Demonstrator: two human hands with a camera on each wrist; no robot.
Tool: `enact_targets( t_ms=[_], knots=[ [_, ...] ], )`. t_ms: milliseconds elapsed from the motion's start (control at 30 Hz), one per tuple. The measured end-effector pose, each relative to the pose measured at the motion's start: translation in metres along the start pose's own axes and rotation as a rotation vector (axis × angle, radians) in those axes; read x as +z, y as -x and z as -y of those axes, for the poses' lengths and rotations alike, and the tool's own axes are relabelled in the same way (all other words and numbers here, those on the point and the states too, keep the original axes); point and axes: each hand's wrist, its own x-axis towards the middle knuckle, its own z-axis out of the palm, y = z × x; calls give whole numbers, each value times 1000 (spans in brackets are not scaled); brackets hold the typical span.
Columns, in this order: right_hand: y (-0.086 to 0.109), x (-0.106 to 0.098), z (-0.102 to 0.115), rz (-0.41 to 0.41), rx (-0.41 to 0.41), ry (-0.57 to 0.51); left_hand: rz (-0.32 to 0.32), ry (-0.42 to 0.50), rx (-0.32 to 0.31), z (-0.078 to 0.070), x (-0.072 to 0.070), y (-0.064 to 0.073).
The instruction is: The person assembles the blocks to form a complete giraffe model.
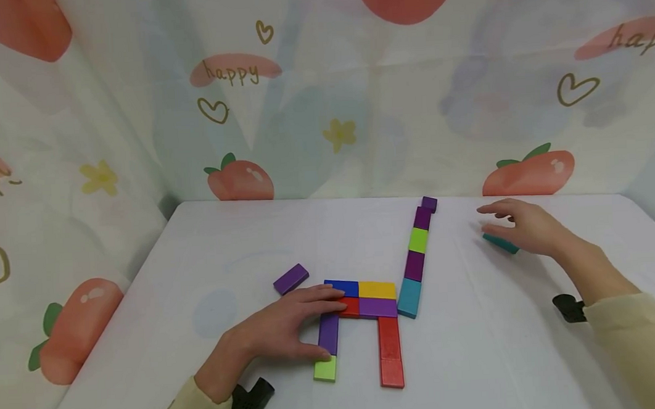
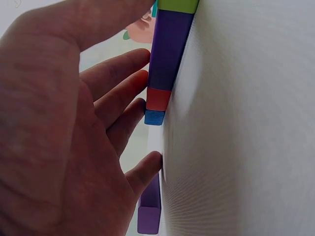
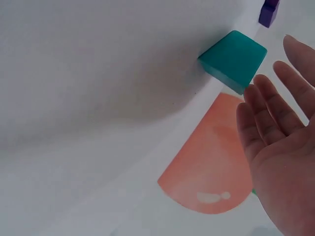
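My left hand (image 1: 278, 324) rests on the left side of a flat figure of coloured blocks, fingers extended. Its fingertips lie over the blue block (image 1: 342, 287) and red block (image 1: 351, 307), and the thumb is at the green block (image 1: 325, 370) below the purple block (image 1: 328, 334). Yellow (image 1: 377, 289) and purple (image 1: 377, 307) blocks adjoin, with red blocks (image 1: 391, 349) running down as a second leg. My right hand (image 1: 528, 225), fingers loosely extended and nothing gripped, hovers by a teal block (image 3: 234, 61), partly covering it in the head view.
A slanted row of blocks, from a teal one (image 1: 409, 298) up to a small purple one (image 1: 429, 204), extends from the figure's right side toward the back edge. A loose purple block (image 1: 290, 279) lies behind my left hand. A printed curtain (image 1: 322, 93) hangs behind the white table (image 1: 480, 357).
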Motion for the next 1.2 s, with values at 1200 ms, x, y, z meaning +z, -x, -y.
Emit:
enact_targets(
  t_ms=[1200],
  knots=[
    [-20, 11, 1, -14, 56, -8, 8, -4, -15, 0, 0, 0]
  ],
)
